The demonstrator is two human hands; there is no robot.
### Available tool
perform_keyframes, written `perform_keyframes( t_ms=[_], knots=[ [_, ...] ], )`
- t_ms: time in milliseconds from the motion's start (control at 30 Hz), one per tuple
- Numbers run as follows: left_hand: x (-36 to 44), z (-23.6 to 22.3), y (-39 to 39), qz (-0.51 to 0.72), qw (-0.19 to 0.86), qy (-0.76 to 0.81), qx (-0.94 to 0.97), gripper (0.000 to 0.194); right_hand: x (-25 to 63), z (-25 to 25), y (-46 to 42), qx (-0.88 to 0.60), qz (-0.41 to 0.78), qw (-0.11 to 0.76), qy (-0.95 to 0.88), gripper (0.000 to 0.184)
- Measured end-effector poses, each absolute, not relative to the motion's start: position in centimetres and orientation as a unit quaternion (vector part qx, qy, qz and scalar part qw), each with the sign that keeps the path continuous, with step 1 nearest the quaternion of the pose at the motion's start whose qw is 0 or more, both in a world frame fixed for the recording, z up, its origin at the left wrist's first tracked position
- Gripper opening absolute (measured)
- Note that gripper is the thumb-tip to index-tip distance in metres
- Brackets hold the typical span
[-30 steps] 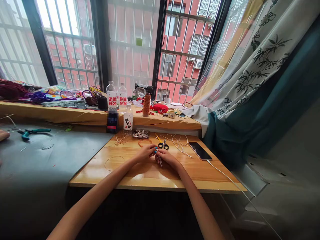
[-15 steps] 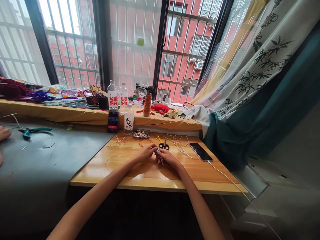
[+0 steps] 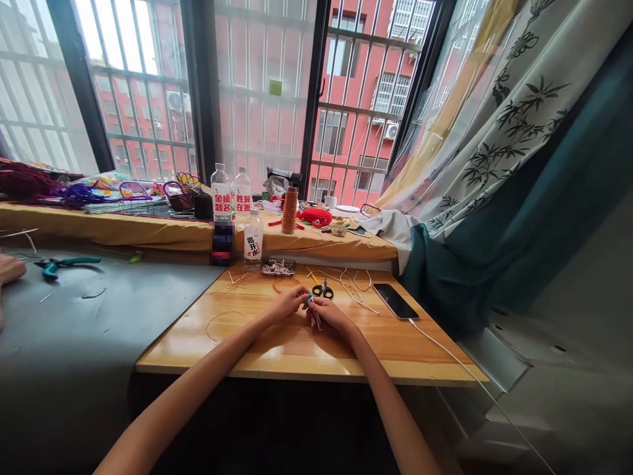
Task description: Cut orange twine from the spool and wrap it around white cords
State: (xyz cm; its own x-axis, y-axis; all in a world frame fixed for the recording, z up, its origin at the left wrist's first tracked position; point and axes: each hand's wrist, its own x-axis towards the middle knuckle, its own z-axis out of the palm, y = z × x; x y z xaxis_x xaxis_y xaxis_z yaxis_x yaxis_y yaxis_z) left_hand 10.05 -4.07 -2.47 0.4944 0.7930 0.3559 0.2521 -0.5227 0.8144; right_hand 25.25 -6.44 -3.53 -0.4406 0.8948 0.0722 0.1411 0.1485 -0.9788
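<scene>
My left hand [image 3: 291, 301] and my right hand [image 3: 327, 311] meet over the middle of the wooden table [image 3: 257, 356], fingers pinched together. Between them is a white cord [image 3: 318, 323], whose ends hang down below my right hand. The fingers hide most of the piece they grip. Just beyond my hands lie black-handled scissors [image 3: 323, 290] and a coil of orange-brown cord [image 3: 284, 285]. Loose white cords [image 3: 357, 293] are spread to the right of the scissors.
A phone [image 3: 395, 301] with a charging cable lies on the right. A clear box of small parts [image 3: 278, 267] and a water bottle [image 3: 253, 241] stand at the back. On the grey table at left are teal pliers [image 3: 66, 265] and another person's hand [image 3: 10, 269].
My hands stay pinched together with barely any shift. The other person's hand at far left has moved slightly inward. The whole view has shifted a little.
</scene>
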Motion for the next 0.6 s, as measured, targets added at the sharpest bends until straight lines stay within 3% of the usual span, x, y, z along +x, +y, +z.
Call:
perform_keyframes(
  t_ms=[600],
  knots=[
    [9.98,-2.47,-3.85,0.359,0.327,0.336,0.807,0.021,25.22,-3.55,-6.42,-0.4,0.497,0.351,-0.685,0.03]
  ],
)
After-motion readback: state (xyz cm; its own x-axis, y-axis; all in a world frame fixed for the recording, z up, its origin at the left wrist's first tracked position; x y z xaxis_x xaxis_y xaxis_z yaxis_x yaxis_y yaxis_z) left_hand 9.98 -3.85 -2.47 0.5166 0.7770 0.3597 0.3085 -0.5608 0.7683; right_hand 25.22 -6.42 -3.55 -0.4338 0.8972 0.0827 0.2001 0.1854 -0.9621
